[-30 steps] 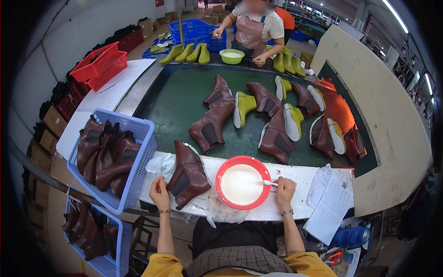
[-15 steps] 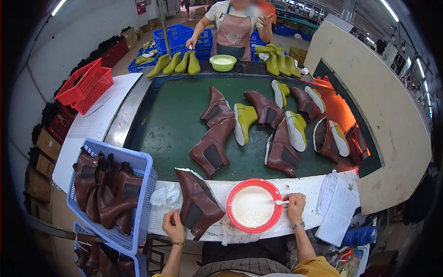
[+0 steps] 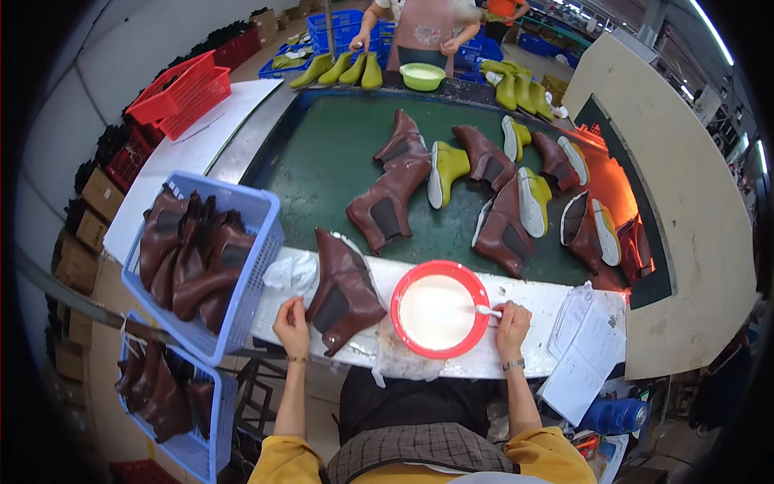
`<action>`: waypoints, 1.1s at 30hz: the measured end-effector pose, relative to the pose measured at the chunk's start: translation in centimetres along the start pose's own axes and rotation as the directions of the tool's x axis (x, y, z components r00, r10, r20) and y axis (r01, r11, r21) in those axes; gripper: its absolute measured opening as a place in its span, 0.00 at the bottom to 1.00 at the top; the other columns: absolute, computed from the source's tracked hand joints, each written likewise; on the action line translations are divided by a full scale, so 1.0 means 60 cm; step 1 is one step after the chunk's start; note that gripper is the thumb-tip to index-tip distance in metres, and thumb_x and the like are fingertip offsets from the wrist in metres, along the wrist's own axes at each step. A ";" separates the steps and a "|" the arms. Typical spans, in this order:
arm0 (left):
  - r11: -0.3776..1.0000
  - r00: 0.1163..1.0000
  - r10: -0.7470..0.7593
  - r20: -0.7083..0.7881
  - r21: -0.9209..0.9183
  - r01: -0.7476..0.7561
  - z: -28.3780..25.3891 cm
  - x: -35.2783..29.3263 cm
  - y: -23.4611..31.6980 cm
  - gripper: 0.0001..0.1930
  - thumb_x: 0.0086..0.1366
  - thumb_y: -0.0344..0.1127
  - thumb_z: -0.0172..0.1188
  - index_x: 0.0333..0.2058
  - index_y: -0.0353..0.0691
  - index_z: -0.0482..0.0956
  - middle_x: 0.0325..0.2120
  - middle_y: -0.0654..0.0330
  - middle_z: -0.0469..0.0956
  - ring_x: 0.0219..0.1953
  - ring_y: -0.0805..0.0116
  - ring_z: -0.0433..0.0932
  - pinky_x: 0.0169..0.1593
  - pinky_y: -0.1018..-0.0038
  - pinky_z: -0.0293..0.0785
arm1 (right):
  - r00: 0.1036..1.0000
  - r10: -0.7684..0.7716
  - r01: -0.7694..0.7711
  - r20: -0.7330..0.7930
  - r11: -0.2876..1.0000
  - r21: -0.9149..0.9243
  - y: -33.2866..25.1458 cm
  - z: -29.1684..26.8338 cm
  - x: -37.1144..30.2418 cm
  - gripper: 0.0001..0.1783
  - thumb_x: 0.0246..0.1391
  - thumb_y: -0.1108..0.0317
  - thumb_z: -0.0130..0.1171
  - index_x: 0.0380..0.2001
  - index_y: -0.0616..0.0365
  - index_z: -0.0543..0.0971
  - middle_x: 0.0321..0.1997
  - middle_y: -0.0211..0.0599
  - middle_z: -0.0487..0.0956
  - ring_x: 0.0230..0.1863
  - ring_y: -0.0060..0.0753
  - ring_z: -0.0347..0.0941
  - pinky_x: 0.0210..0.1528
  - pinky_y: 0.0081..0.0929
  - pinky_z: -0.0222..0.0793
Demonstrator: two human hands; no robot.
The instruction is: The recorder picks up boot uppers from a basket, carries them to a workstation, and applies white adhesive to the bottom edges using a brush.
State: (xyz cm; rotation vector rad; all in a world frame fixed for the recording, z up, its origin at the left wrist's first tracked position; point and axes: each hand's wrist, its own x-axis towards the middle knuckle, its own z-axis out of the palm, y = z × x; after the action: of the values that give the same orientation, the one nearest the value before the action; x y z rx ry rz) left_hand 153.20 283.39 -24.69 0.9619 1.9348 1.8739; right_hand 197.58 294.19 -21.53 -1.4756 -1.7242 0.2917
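A brown ankle boot upper [image 3: 345,294] with a dark elastic side panel lies on the white ledge in front of me. My left hand [image 3: 292,325] is right beside its left edge, fingers curled closed, with nothing visible in them. To the right of the boot upper, a red bowl [image 3: 484,319] contains white liquid [image 3: 436,313]. My right hand [image 3: 513,329] grips the white handle of a brush [image 3: 488,311], which reaches over the bowl's right rim; its tip is at the liquid and cannot be made out.
A blue basket [image 3: 270,230] of boot uppers stands left, another basket [image 3: 216,423] below it. Brown uppers [image 3: 390,202] and yellow-green shoe lasts [image 3: 448,171] with white soles lie on the green belt [image 3: 310,177]. Opposite, a person [image 3: 423,32] stands behind a green bowl [image 3: 422,77]. Papers [image 3: 582,355] lie right.
The view has tilted, so the belt and ledge sit higher. My left hand stays by the boot upper and my right keeps the brush. The person opposite has lowered a raised hand.
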 end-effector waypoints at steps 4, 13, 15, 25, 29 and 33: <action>1.000 0.996 0.003 0.086 -0.027 -0.001 -0.008 0.002 0.012 0.11 0.72 0.33 0.59 0.47 0.32 0.81 0.41 0.62 0.82 0.43 0.76 0.78 0.48 0.79 0.74 | 1.000 -0.029 0.028 -0.004 0.999 -0.040 0.003 -0.001 -0.006 0.22 0.69 0.65 0.43 0.23 0.57 0.81 0.23 0.38 0.75 0.31 0.40 0.69 0.46 0.39 0.59; 0.715 0.803 0.110 0.586 0.514 -0.474 0.010 -0.014 0.113 0.55 0.53 0.59 0.71 0.69 0.30 0.56 0.64 0.33 0.62 0.62 0.35 0.65 0.66 0.50 0.58 | 0.998 0.013 -0.017 -0.064 0.998 -0.063 -0.002 -0.003 -0.013 0.23 0.70 0.64 0.42 0.24 0.57 0.80 0.23 0.37 0.75 0.32 0.40 0.68 0.44 0.39 0.59; 0.695 0.790 0.070 0.610 0.538 -0.477 0.026 -0.025 0.122 0.60 0.51 0.63 0.71 0.70 0.28 0.52 0.64 0.28 0.59 0.63 0.32 0.63 0.66 0.48 0.56 | 0.999 -0.003 -0.001 -0.040 0.996 -0.087 -0.003 -0.003 -0.013 0.23 0.70 0.64 0.41 0.24 0.56 0.80 0.24 0.37 0.75 0.32 0.40 0.68 0.44 0.38 0.59; 0.705 0.744 -0.021 0.668 0.537 -0.463 0.026 -0.022 0.154 0.72 0.39 0.53 0.82 0.74 0.41 0.39 0.66 0.22 0.48 0.64 0.27 0.57 0.63 0.42 0.55 | 0.995 -0.008 -0.004 -0.098 0.993 -0.121 -0.009 0.004 -0.012 0.23 0.70 0.64 0.41 0.23 0.56 0.79 0.24 0.38 0.74 0.32 0.42 0.67 0.43 0.40 0.59; 0.692 0.740 -0.146 0.657 0.602 -0.398 0.038 -0.025 0.168 0.75 0.36 0.48 0.83 0.75 0.51 0.35 0.66 0.23 0.48 0.65 0.27 0.57 0.58 0.37 0.60 | 0.995 -0.010 -0.003 -0.098 0.992 -0.128 -0.009 0.004 -0.013 0.24 0.70 0.64 0.40 0.22 0.56 0.79 0.25 0.39 0.75 0.33 0.43 0.68 0.43 0.40 0.60; 0.623 0.748 -0.265 0.609 0.700 -0.349 0.059 -0.026 0.177 0.77 0.35 0.43 0.84 0.74 0.59 0.31 0.66 0.24 0.47 0.65 0.26 0.57 0.54 0.32 0.65 | 0.995 -0.042 0.034 -0.086 0.995 -0.098 -0.009 0.002 -0.014 0.23 0.70 0.64 0.41 0.23 0.56 0.79 0.25 0.39 0.75 0.33 0.43 0.68 0.42 0.40 0.61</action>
State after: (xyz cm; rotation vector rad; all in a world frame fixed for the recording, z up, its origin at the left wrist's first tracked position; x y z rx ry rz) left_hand 159.32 284.49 -15.27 1.6374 2.1830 0.3713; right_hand 197.11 293.34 -21.61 -1.5007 -1.7140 0.1224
